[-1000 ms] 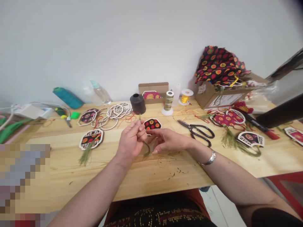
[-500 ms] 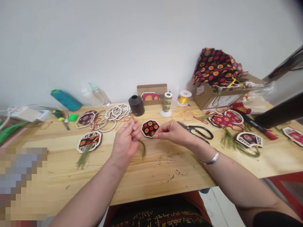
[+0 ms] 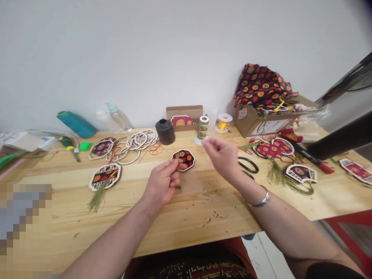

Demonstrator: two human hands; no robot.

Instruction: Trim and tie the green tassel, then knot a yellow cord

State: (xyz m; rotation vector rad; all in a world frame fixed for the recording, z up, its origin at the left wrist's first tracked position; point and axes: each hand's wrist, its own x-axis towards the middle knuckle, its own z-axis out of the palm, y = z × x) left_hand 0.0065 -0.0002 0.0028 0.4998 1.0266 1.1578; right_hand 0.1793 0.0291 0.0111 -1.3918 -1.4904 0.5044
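Right hand (image 3: 222, 155) lifted away, left hand (image 3: 162, 182) pinching tassel (image 3: 177, 187), fabric (image 3: 261, 87) in box (image 3: 250, 123)

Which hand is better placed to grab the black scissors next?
Probably the right. The right hand hovers just beside the scissors, partly covering them. The left hand is farther away and busy, pinching a green tassel next to the flowered piece.
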